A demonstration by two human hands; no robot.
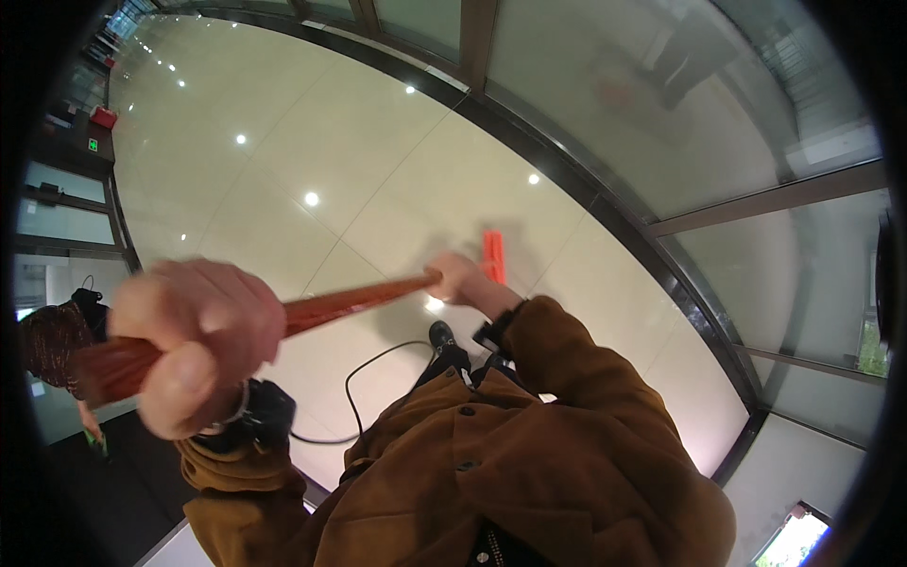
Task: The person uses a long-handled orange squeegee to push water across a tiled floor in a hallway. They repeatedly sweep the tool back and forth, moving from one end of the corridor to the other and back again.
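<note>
A reddish-brown pole [354,301] slants across the view, with both hands wrapped around it. My left hand [202,333] grips its upper end close to the camera and is blurred. Lower down and farther off, my right hand [457,276] is closed around the same pole. Just beyond the right wrist, an orange-red, two-ridged head [494,251] shows near the floor, partly covered by that hand. Whether it is a broom or mop head, and how it joins the pole, I cannot tell.
Glossy beige floor tiles [368,170] stretch ahead. Framed glass panels [602,92] with a dark base strip curve along the right. A black cable [347,390] loops beside my shoe [441,333]. At far left stands another person [60,347] in dark clothing, near a dark mat [127,482].
</note>
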